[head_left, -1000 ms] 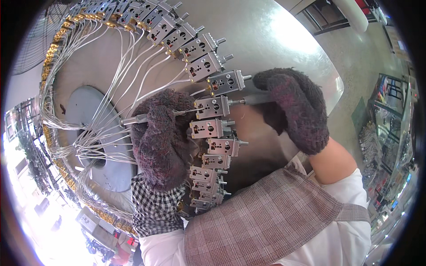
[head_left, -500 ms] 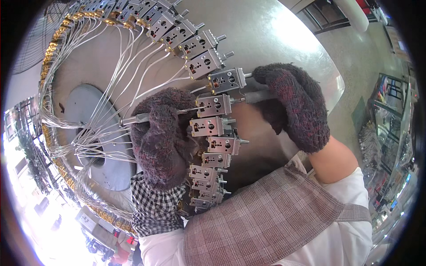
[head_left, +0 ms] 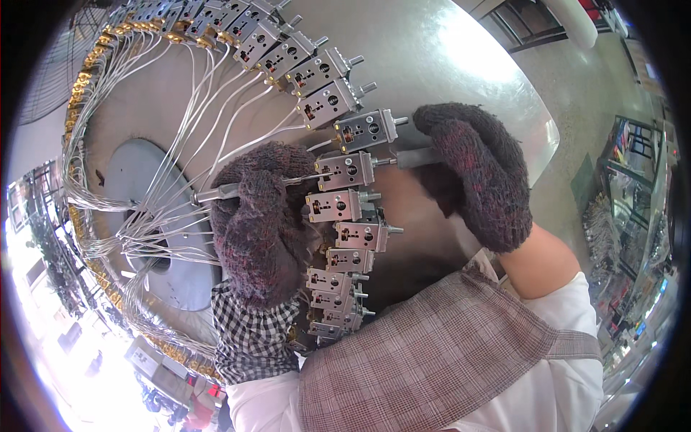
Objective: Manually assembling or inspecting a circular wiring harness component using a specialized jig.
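Round and metal, the big disc (head_left: 446, 65) fills the view, with a grey hub plate (head_left: 137, 187) at left feeding pale wires (head_left: 180, 144) out to a curving row of small grey clamp blocks (head_left: 338, 209). Amid those crowding wires, the left hand (head_left: 259, 223) in a dark knit glove closes around a slim metal tool (head_left: 216, 193) pointed at 1 middle block (head_left: 345, 171). Further right, the gloved right hand (head_left: 479, 169) grips a grey rod (head_left: 417, 157) at that same block's outer end, so the work looks midway, though I cannot tell which blocks are finished.

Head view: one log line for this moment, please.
left hand: gripping metal rod | right hand: gripping grey handle at clamp block | wires: fanned over round table
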Tool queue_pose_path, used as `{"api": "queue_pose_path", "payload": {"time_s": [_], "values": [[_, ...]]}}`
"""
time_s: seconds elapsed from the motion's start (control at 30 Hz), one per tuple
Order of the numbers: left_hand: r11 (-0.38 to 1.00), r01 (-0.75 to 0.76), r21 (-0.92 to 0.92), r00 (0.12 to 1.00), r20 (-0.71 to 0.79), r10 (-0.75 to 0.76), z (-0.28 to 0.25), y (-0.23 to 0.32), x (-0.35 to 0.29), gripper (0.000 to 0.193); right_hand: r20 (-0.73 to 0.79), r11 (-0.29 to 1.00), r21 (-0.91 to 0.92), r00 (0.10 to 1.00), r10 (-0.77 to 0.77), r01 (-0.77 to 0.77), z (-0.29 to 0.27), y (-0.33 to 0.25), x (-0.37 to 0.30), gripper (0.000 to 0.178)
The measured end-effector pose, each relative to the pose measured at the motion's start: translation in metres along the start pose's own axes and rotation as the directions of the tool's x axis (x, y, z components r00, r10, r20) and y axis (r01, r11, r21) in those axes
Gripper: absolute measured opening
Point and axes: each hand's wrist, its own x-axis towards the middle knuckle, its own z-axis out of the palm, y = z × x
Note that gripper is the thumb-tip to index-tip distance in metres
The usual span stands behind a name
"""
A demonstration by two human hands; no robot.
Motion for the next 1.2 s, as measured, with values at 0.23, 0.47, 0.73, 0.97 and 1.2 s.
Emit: {"api": "queue_pose_path", "payload": {"time_s": [0.23,0.47,0.73,0.97,1.2], "values": [[0.998,0.046,0.036,0.996,-0.083,-0.043,0.002,0.007,-0.005,0.033,0.059,0.987,-0.129,0.993,0.106,-0.098,-0.002,-0.008,0.000,0.033],[0.994,-0.066,-0.088,0.997,-0.051,0.062,0.009,0.019,-0.007,0.034,0.000,0.987,0.054,0.988,0.152,-0.152,0.010,-0.014,-0.006,0.031],[0.994,-0.007,-0.105,1.000,-0.017,0.005,0.000,0.017,-0.006,0.033,0.020,0.987,0.149,0.998,-0.061,0.058,0.015,-0.003,-0.006,0.031],[0.997,-0.065,0.049,0.995,0.077,0.061,-0.010,0.005,0.002,0.033,-0.032,0.994,0.060,0.995,-0.091,0.093,0.011,0.000,-0.002,0.028],[0.999,-0.051,0.009,0.999,0.015,0.050,-0.004,0.007,0.000,0.033,-0.042,0.998,-0.026,0.998,0.052,-0.053,0.009,-0.010,0.001,0.028]]}}
